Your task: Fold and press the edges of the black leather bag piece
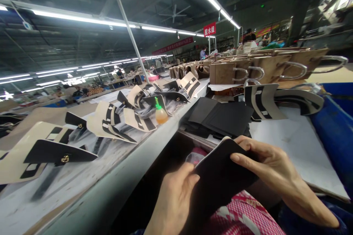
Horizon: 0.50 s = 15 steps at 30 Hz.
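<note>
Over the lap, below the bench edge, a black panel slants up-right between both hands: left hand pinching its lower-left edge, right hand fingers gripping the top-right.

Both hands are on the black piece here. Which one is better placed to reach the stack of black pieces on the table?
Probably the right hand. It grips the black piece at its upper edge, just below the stack of black pieces. The left hand sits lower, nearer the conveyor belt.

Cream-and-black cut pieces lie beside an orange glue bottle on the conveyor
</note>
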Available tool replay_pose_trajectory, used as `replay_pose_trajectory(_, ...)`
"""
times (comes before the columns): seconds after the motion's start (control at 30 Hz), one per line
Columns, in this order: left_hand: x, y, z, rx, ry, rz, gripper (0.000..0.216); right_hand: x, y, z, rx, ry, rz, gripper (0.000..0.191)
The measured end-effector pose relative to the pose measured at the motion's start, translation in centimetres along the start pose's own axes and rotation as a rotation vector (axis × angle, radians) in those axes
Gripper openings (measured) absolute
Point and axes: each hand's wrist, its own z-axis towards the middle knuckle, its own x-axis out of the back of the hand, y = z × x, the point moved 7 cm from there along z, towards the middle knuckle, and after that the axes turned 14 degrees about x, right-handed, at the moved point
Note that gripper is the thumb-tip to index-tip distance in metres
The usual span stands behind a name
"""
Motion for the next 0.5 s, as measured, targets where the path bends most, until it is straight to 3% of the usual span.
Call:
replay_pose_trajectory(0.13,-0.2,0.1,0.3,-0.016,0.019,-0.002,0.028,-0.7,-0.9,0.4,0.041,-0.057,-0.039,0.04)
replay_pose_trajectory(0.23,-0.3,0.3,-0.1,-0.091,0.122,0.004,0.03,-0.9,-1.8,0.9,0.07,-0.069,-0.039,0.037)
replay_pose_trajectory(0.5,-0.4,0.1,-1.7,-0.165,0.245,-0.081,0.028,-0.5,-4.1,1.1,0.2,0.101,-0.023,0.027)
